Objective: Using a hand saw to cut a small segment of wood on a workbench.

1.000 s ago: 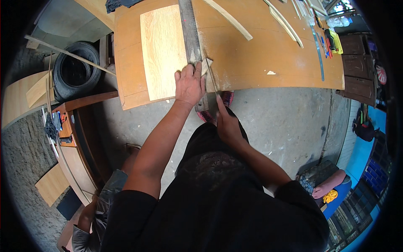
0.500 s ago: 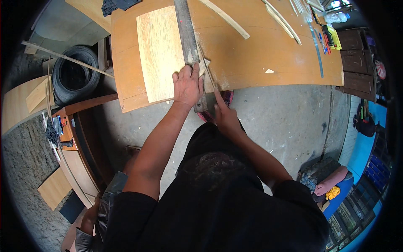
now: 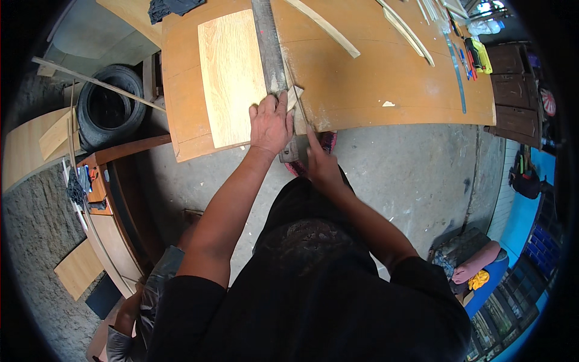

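Note:
My left hand (image 3: 271, 125) presses down on a small piece of pale wood (image 3: 294, 96) and the near end of a long dark wooden beam (image 3: 268, 42). Its fingers are bent over them, close to the near edge of the table. Just to the right, my right hand (image 3: 322, 164) is closed, index finger stretched forward, on what looks like a thin handsaw (image 3: 299, 101). The blade appears almost edge-on beside the small wood piece; its handle is hidden in my hand. Left of the beam lies a light wood-grain panel (image 3: 228, 75).
The orange-brown table (image 3: 374, 90) carries loose wood strips (image 3: 325, 29), a metal ruler (image 3: 455, 72), and pens beside a yellow-black tool (image 3: 481, 55). A tire (image 3: 111, 105) stands at left. Another person's arm (image 3: 128, 311) shows lower left. Dark drawers (image 3: 512, 84) stand at right.
My right hand and the saw have shifted only slightly. The left hand keeps its place on the wood, and the whole view has moved a little.

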Demonstrator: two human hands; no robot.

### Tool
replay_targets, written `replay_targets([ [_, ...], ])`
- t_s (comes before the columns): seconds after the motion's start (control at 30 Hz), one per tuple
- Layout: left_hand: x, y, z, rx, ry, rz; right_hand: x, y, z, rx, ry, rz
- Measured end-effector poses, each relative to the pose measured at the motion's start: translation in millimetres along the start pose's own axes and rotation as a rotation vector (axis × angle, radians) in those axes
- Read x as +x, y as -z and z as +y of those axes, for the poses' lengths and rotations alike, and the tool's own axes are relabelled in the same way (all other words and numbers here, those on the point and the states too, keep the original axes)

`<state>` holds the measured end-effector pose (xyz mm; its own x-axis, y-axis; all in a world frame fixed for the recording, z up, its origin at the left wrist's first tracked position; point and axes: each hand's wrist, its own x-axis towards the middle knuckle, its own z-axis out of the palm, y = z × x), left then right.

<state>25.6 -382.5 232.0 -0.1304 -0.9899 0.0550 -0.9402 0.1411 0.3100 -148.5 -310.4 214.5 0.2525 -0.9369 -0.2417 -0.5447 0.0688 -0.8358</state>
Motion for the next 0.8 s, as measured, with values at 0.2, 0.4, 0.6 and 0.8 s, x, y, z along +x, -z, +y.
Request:
replay_targets([
  [0.2,-2.5,-6.6,-3.2,0.028,-0.006,0.04,-25.5,-16.7,4.7,0.026,0.032,0.061],
  [0.4,-1.2,-2.0,-1.7,0.025,-0.024,0.038,-45.0,-7.5,-0.9,-0.013,-0.009,0.02],
  [0.6,-1.7,-4.8,-2.3,0.018,-0.01,0.04,-3.6,-9.1,-15.9,-0.002,-0.017,0.039],
  [0.8,-1.0,-3.9,-2.3,0.009,-0.026,0.048,-64.0,-18.8,18.5,0.074,0.08,0.088],
])
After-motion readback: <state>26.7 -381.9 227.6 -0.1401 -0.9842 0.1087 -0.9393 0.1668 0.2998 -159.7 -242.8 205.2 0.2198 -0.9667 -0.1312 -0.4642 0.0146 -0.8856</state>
